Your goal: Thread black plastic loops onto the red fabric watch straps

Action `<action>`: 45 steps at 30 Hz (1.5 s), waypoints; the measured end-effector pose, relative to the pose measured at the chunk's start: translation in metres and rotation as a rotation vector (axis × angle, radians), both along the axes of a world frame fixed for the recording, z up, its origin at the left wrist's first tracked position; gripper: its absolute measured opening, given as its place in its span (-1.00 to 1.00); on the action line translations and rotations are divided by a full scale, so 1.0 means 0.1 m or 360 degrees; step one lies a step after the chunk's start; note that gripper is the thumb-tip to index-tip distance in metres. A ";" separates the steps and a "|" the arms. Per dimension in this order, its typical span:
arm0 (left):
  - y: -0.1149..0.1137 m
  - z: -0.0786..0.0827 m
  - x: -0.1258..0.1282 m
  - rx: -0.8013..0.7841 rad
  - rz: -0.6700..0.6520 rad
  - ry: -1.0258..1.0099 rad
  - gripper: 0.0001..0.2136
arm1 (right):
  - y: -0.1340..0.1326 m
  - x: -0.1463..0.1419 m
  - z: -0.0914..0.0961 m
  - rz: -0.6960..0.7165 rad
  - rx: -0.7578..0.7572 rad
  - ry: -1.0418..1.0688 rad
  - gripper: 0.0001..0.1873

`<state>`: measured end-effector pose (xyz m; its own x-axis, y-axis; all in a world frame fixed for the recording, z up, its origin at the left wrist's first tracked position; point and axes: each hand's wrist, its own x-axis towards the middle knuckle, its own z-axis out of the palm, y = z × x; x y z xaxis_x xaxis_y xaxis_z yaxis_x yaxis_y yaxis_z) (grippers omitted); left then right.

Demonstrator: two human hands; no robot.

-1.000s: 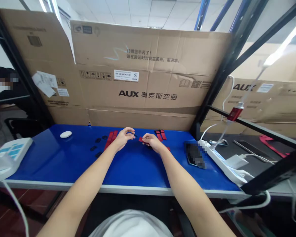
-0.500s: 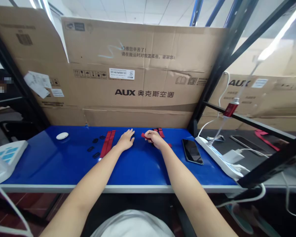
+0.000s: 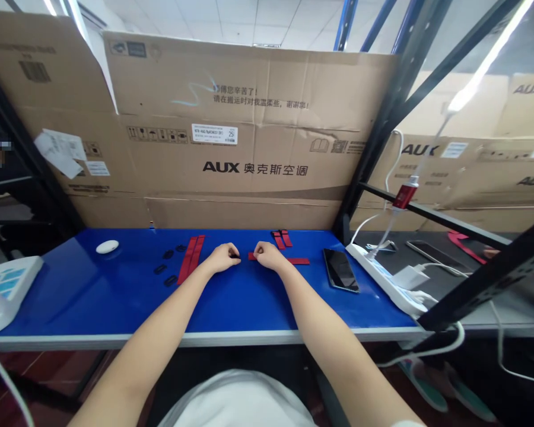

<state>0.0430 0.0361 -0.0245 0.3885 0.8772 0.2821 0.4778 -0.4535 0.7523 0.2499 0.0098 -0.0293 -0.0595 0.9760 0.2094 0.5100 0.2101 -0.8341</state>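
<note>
My left hand (image 3: 223, 257) is closed in a pinch just above the blue table. A small black buckle (image 3: 235, 257) shows between its fingertips, mostly hidden. Opposite it, my right hand (image 3: 265, 255) pinches a red strap (image 3: 299, 261) near its left end. The strap's long part lies flat on the table to the right, passing beneath the hand. Left of my left hand lie two long red straps (image 3: 191, 259) side by side. Beyond them are several loose black buckles (image 3: 171, 280). Behind my right hand rest two short red straps (image 3: 286, 239) with black buckles at their ends.
A black phone (image 3: 340, 270) lies on the right, beside a white power strip (image 3: 385, 279) with cables. A white oval object (image 3: 107, 247) and a white socket block (image 3: 11, 290) are on the left. Cardboard (image 3: 249, 204) walls off the back. A dark metal post (image 3: 369, 154) stands at right.
My left hand has gone from spread fingers to a pinch on a black buckle. My right hand has moved slightly left, and the red strap now lies stretched out under it.
</note>
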 end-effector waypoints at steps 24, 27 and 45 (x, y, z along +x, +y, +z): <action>-0.15 0.08 0.03 -0.0722 -0.0394 -0.1112 -0.66 | -0.12 -0.03 0.19 0.0632 0.0124 0.0640 -0.83; -0.18 0.10 0.06 -0.0809 -0.0418 -0.1222 -0.67 | -0.15 -0.11 0.19 0.0694 0.0022 0.1028 -0.76; -0.24 0.08 0.17 -0.0227 0.0058 -0.0690 -0.80 | -0.05 -0.13 0.07 0.0150 0.0278 0.0171 -0.91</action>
<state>0.0600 0.0117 -0.0166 0.2296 0.9299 0.2874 0.1189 -0.3198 0.9400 0.2365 0.0051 -0.0224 -0.1170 0.9156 0.3846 0.3916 0.3984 -0.8294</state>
